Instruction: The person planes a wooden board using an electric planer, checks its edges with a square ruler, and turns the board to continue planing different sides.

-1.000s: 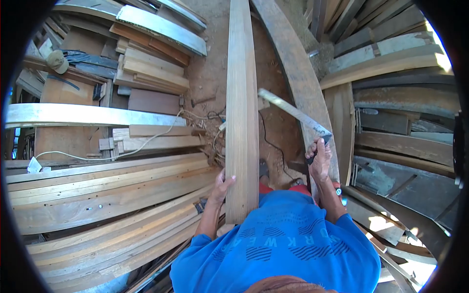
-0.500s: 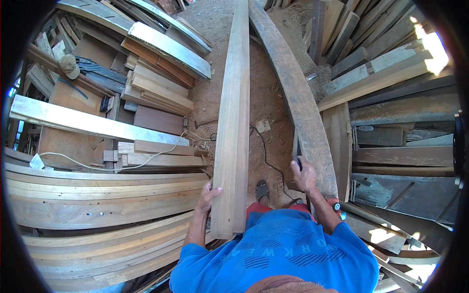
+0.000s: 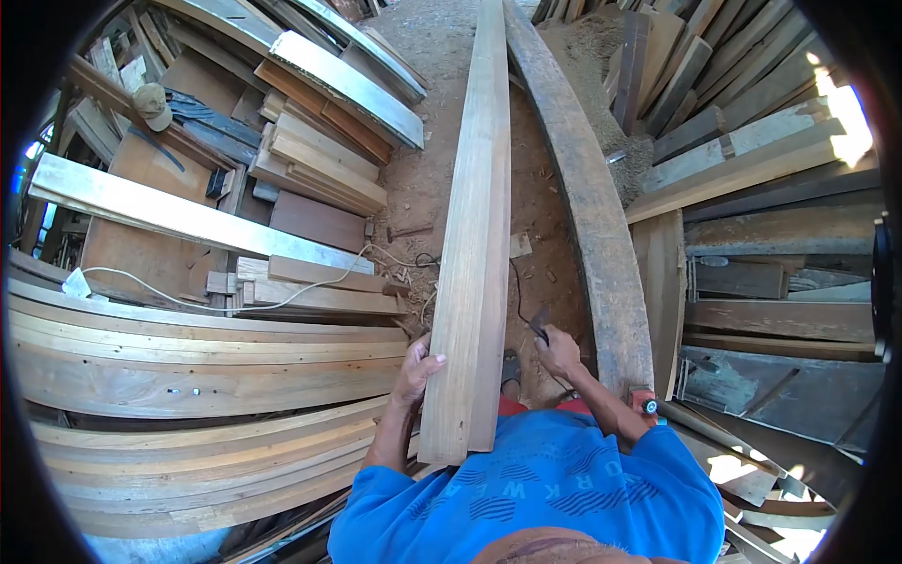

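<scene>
A long light-brown plank (image 3: 465,244) runs from close to my body away toward the far end of the floor. Its near end lies by my blue shirt. Around the plank's left edge my left hand (image 3: 414,372) is closed, with the thumb on the top face. To the right of the plank, apart from it, my right hand (image 3: 561,355) grips a small dark tool with a flat blade-like end (image 3: 539,321). Its kind is not clear, since the fingers cover part of it.
A long weathered beam (image 3: 601,226) stretches along the right. Stacked boards (image 3: 216,376) fill the left side, and more timber (image 3: 780,310) lies at right. A pale cord (image 3: 282,303) crosses the left stack. A red tool (image 3: 643,401) sits at the beam's near end.
My right hand has moved left, away from the weathered beam toward the plank, bringing the dark tool along. My left hand keeps its hold. The whole view has shifted slightly.
</scene>
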`<state>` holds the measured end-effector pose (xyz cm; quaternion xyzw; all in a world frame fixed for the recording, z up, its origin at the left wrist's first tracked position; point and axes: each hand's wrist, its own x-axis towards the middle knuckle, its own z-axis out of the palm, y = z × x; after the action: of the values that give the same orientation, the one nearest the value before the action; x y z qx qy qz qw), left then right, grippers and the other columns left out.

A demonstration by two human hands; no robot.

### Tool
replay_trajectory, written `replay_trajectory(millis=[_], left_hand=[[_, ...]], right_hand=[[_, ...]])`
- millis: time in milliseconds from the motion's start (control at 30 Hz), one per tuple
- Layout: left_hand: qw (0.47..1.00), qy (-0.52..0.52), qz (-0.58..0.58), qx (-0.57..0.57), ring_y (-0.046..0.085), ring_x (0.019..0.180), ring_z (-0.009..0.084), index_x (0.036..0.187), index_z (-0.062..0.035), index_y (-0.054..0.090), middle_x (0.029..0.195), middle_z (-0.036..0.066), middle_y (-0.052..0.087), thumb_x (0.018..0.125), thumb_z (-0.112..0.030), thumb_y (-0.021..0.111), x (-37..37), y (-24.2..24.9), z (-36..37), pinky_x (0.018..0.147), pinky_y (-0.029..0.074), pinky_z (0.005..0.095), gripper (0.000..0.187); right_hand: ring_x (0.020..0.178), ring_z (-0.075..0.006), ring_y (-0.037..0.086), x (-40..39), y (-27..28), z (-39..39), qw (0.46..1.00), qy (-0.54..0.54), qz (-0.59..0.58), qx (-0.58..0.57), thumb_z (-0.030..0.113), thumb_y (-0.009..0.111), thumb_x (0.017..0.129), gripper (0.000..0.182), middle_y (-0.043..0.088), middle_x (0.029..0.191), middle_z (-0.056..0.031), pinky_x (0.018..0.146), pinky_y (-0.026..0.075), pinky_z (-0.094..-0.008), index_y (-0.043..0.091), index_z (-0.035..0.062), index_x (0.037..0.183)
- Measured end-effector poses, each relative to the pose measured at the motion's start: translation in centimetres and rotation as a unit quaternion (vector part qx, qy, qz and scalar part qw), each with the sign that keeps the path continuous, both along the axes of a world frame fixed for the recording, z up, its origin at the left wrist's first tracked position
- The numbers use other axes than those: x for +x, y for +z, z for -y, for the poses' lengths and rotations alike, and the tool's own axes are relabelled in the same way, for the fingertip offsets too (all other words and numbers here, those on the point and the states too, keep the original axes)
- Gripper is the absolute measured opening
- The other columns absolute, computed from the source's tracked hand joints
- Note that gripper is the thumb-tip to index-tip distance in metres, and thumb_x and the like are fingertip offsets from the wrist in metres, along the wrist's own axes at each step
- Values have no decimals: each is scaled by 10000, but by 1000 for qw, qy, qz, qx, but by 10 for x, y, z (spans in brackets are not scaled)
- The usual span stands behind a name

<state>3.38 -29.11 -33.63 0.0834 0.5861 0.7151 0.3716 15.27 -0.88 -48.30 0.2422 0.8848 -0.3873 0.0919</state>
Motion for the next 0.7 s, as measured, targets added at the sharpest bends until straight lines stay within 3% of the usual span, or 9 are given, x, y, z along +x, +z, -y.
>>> replay_trajectory(millis=[167, 300, 433, 500, 533, 600, 700], left_hand=[[1000, -7, 2, -28, 635, 1020, 156, 1335, 80, 527, 1162, 117, 667, 823, -228, 656, -4, -11, 7, 927, 490, 298, 612], [999, 7, -1, -37, 621, 991, 134, 1293, 56, 557, 1133, 87, 662, 847, -162, 628, 2, -40, 7, 894, 495, 285, 502], [999, 36, 19, -30, 617, 987, 132, 1292, 25, 527, 1122, 80, 651, 832, -112, 657, 16, -70, -14, 904, 497, 301, 497], [997, 61, 36, -14, 617, 988, 141, 1268, 6, 510, 1112, 74, 643, 826, -95, 675, 37, -72, -39, 903, 503, 319, 482], [997, 68, 21, -18, 622, 1000, 156, 1251, -2, 513, 1109, 81, 646, 814, -78, 684, 49, -90, -56, 902, 508, 325, 475], [996, 88, -10, -19, 633, 1025, 186, 1217, -20, 520, 1102, 95, 653, 790, -44, 702, 75, -136, -84, 901, 517, 337, 465], [966, 23, -166, -196, 681, 984, 291, 1153, -27, 457, 1044, 160, 667, 780, -139, 729, 100, -196, -113, 843, 537, 432, 475]], right_hand=[[843, -376, 668, -12, 24, -10, 982, -149, -102, -50, 261, 600, 963, 260, 671, 881, -221, 771, 508, -464, 615, 6, 1011], [715, -342, 646, -2, 54, -12, 963, -166, -195, -83, 259, 609, 972, 269, 633, 765, -191, 688, 495, -454, 588, -9, 975], [678, -343, 631, 13, 74, -9, 965, -157, -196, -79, 222, 608, 968, 226, 609, 732, -181, 653, 482, -459, 564, 0, 965], [652, -279, 591, 23, 65, -4, 965, -151, -204, -70, 202, 619, 961, 207, 583, 713, -146, 637, 472, -422, 553, 6, 939], [639, -247, 572, 32, 54, -5, 965, -152, -203, -68, 191, 625, 958, 200, 570, 704, -128, 629, 467, -404, 548, 9, 926], [632, -282, 583, 45, 49, -5, 965, -145, -210, -69, 188, 636, 952, 208, 579, 708, -139, 621, 465, -415, 534, 7, 929], [620, -300, 579, 67, 44, -12, 962, -134, -228, -61, 183, 627, 955, 194, 582, 710, -138, 615, 461, -426, 536, 12, 946]])
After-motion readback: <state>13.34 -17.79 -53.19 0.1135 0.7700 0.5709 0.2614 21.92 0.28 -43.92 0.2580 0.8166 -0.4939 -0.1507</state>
